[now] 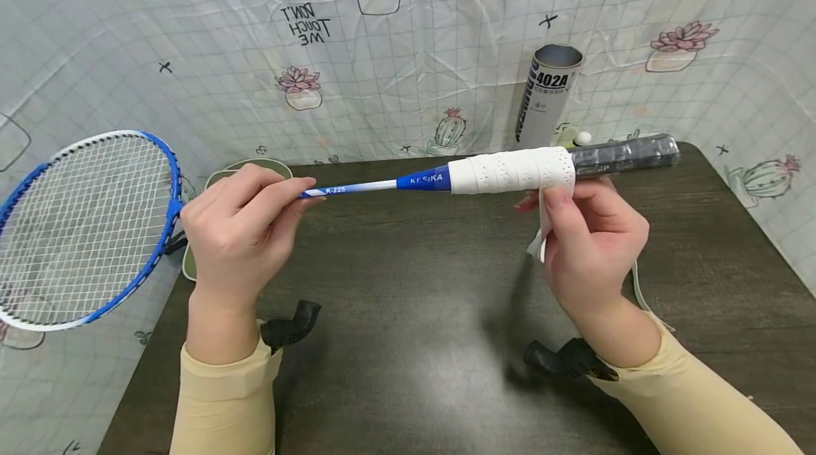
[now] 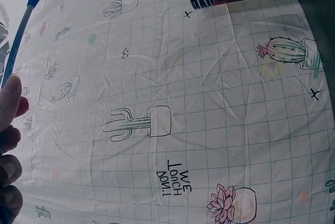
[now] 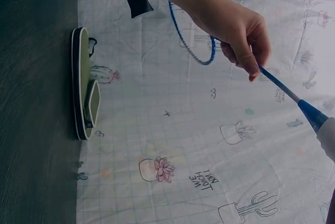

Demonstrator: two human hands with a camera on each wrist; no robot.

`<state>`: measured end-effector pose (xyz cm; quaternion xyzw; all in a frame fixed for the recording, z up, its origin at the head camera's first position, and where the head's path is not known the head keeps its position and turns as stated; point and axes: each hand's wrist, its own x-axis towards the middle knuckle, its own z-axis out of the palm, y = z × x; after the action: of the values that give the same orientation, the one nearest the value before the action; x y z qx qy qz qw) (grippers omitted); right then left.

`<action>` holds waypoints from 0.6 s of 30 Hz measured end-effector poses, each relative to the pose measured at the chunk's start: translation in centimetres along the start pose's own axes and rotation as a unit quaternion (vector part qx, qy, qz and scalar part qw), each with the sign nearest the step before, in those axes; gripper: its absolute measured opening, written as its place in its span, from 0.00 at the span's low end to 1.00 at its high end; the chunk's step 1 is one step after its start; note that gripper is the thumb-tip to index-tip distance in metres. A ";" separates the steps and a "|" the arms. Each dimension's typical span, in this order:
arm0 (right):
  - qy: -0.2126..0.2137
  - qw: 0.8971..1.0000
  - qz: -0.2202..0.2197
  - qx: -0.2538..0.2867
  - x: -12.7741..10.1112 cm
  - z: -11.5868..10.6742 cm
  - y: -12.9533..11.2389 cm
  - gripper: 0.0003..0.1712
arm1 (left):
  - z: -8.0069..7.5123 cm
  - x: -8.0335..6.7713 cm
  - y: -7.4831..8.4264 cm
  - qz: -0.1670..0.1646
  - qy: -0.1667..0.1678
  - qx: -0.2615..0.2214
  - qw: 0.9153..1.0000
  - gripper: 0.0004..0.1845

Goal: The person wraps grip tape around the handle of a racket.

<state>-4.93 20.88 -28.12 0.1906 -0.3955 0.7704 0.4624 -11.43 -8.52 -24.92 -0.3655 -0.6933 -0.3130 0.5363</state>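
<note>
A blue and white badminton racket is held above the table, its strung head to the left and its handle to the right. My left hand pinches the shaft between thumb and fingers, near the "K-225" mark. White perforated grip tape wraps the handle from the blue cone to about halfway. Beyond it the dark handle end is bare. My right hand pinches the loose tape just below the handle, thumb in front, other fingers partly hidden behind. In the right wrist view the left hand holds the shaft.
A "402A" badminton tube stands open at the table's back, with a white rounded tip beside it. A green case lies at the left table edge. Behind hangs a printed cloth. The dark table spreads below.
</note>
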 end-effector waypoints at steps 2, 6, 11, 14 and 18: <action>0.000 1.000 -0.005 -0.014 0.1 0.0 0.0 0.13 | 0.0 0.0 -0.1 -0.004 -0.001 0.004 1.000 0.12; -0.001 0.999 -0.006 -0.040 0.2 -0.1 0.0 0.17 | 0.0 0.2 -0.2 -0.015 -0.005 0.016 1.000 0.11; 0.000 0.999 -0.006 -0.051 0.2 0.0 0.1 0.18 | 0.0 0.2 -0.3 -0.033 -0.012 0.034 0.999 0.08; -0.002 1.000 0.002 -0.027 0.1 0.0 0.1 0.13 | 0.0 0.2 -0.3 -0.037 -0.017 0.034 0.999 0.09; -0.005 1.000 0.010 -0.001 0.1 0.0 0.0 0.09 | 0.1 0.2 -0.4 -0.036 -0.017 0.033 0.999 0.11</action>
<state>-5.01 20.94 -28.08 0.1901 -0.4001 0.7738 0.4527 -11.84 -8.57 -24.81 -0.3281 -0.7249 -0.3028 0.5247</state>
